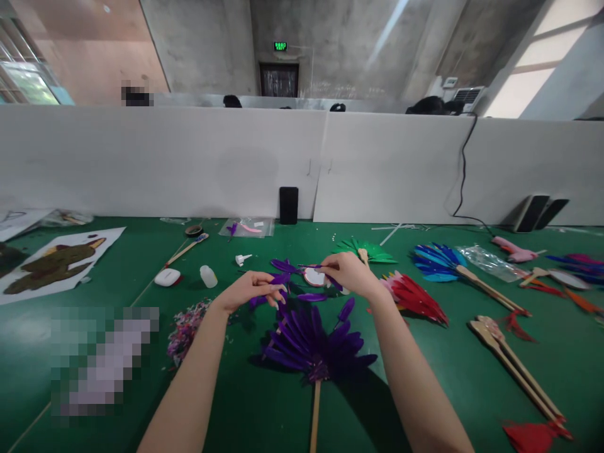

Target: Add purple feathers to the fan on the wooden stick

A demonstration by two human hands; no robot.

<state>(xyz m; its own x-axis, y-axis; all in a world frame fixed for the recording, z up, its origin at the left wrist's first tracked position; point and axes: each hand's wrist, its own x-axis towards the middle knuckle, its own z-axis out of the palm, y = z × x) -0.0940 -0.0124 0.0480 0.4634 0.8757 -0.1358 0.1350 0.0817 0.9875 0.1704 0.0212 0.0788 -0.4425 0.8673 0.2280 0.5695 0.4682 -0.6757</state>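
A purple feather fan (316, 346) lies in front of me, its wooden handle (316, 409) pointing toward me. Beyond the fan, my right hand (348, 272) pinches a purple feather (307, 268) between thumb and fingertips, above a small white round dish (314, 277). My left hand (252, 290) hovers by the loose purple feathers (282, 267), fingers bent and slightly apart, with nothing visible held in them. Another loose feather (311, 297) rests between the hands and the fan.
On the green table (226, 402) are a white bottle (208, 277), a white case (168, 277) and shredded colourful bits (186, 330) at left. Right are green (368, 250), red (418, 299) and blue (438, 261) feather fans, wooden handles (514, 368) and a pink glue gun (515, 249). A white partition (189, 163) stands behind.
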